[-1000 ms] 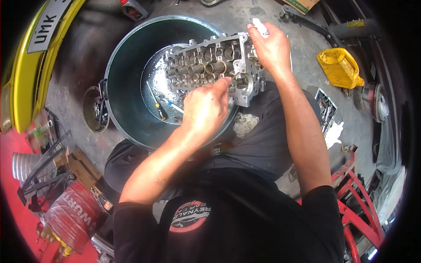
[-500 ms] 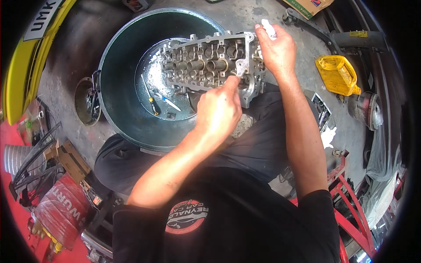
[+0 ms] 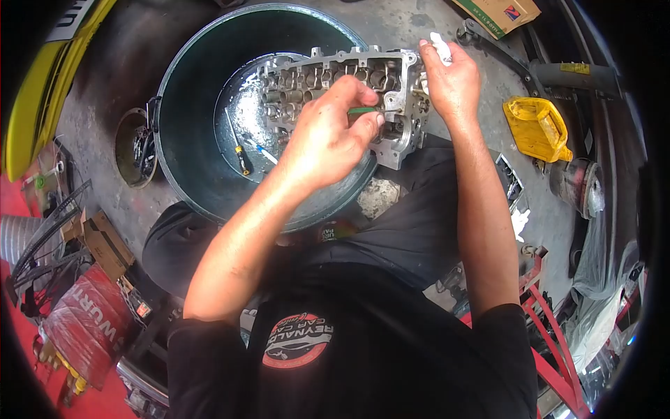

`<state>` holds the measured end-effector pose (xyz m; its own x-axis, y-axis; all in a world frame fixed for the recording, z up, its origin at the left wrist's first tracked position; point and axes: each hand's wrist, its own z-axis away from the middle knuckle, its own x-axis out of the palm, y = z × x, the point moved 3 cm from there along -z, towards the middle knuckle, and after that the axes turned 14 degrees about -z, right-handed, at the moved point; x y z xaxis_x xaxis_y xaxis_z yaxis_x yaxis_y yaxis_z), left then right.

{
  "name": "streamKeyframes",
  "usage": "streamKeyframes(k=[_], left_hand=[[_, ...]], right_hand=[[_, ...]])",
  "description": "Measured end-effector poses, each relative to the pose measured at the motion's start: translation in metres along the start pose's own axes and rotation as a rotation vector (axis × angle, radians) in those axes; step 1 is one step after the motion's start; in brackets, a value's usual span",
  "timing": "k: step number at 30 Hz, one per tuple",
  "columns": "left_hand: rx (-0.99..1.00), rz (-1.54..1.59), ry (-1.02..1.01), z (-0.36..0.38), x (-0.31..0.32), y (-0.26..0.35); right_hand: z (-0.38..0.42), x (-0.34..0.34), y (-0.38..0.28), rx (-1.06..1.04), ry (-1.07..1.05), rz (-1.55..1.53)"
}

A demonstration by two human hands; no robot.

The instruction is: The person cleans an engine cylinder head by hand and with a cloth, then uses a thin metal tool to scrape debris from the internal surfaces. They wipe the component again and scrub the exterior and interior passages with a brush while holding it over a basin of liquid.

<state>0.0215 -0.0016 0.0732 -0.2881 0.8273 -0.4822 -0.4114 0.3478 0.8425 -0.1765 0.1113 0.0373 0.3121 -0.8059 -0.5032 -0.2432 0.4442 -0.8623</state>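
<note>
A metal engine cylinder head is held tilted over a big dark green tub, its valve openings facing up. My left hand is closed, with a thin green tool between thumb and fingers. The tool points at the right part of the cylinder head; its tip is hard to make out. At the cylinder head's right end, my right hand grips it, fingers partly hidden behind. Crumpled white cloth or paper pokes out of that hand. A screwdriver with a yellow-and-black handle lies in the tub beside a blue-and-white pen-like item.
A metal bowl of small parts stands left of the tub. On the right floor are a yellow jug and a red metal frame. A cardboard box sits at the top right, a torn carton at the left.
My left hand has turned and shifted slightly left; the green tool now shows in it. My right hand and the cylinder head have moved slightly right in view.
</note>
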Motion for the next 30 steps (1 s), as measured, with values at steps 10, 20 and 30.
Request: streamKeyframes(k=[10, 20, 30], left_hand=[[-0.156, 0.269, 0.143, -0.016, 0.022, -0.010], [-0.417, 0.955, 0.071, 0.005, 0.030, -0.011], [-0.362, 0.913, 0.184, 0.010, 0.028, -0.026]], right_hand=[[-0.001, 0.000, 0.001, -0.010, 0.014, -0.017], [-0.001, 0.000, -0.002, -0.011, 0.015, -0.014], [0.002, 0.000, -0.001, -0.017, 0.026, -0.050]])
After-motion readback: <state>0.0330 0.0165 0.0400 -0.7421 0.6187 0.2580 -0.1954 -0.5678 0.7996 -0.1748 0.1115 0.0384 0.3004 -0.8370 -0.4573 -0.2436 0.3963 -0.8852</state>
